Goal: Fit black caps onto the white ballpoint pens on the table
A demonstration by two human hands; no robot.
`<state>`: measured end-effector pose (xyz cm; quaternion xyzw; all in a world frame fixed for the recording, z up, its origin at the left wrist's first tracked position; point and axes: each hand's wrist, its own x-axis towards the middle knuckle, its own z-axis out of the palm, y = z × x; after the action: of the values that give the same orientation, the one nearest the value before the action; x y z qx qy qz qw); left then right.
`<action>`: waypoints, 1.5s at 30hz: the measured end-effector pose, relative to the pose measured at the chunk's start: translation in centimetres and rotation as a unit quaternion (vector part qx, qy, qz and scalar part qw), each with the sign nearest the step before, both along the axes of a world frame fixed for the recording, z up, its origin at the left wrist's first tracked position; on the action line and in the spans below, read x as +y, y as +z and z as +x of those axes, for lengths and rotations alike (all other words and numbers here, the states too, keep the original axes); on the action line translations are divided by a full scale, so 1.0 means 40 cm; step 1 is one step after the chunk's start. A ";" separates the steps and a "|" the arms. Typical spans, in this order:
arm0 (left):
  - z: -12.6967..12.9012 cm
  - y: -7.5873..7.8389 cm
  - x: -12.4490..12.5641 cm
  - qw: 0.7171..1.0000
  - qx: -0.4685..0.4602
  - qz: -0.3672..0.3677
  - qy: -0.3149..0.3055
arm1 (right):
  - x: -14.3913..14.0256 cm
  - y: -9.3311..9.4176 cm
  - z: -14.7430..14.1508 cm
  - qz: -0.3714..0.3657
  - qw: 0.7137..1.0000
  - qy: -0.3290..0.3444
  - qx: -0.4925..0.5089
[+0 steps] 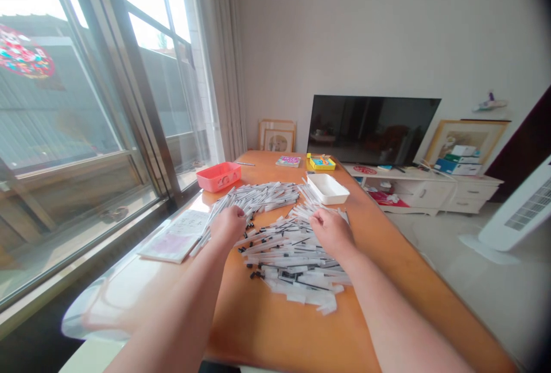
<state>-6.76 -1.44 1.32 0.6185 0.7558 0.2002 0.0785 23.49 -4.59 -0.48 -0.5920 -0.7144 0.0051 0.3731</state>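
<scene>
My left hand (228,225) is closed, its fingers curled down at the left edge of a heap of slim pens (269,195) with pale barrels. Whatever it grips is hidden behind the fingers. My right hand (332,230) is also closed, thumb against the fingertips, over the right side of the piles; I cannot make out what is in it. Between my forearms lies a nearer pile of pens (288,252), pale and clear with dark ends, many seemingly in translucent plastic sleeves (301,292). Small black caps or ends (256,275) show along its left side.
Beyond the piles on the wooden table (258,327) stand a pink basket (219,178), a white tray (329,189) and a yellow box (322,162). A booklet (289,161) lies farther back. Near my left forearm is a notebook (174,238) on a clear plastic sheet (99,304).
</scene>
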 end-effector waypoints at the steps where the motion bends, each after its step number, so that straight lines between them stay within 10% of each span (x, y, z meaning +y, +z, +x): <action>1: -0.006 -0.004 -0.007 1.000 0.026 -0.007 -0.002 | 0.000 0.000 0.000 0.001 1.000 0.000 0.000; 24: -0.015 -0.012 -0.011 0.971 0.234 0.024 -0.043 | -0.004 0.008 -0.001 0.019 1.000 0.013 -0.002; 45: 0.002 -0.037 -0.005 0.978 0.206 -0.006 -0.014 | -0.007 0.009 -0.003 0.028 0.999 0.023 0.016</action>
<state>-6.67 -1.63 -0.16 0.6565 0.7483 0.0622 -0.0725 23.37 -4.86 -0.12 -0.5644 -0.7215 0.0034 0.4011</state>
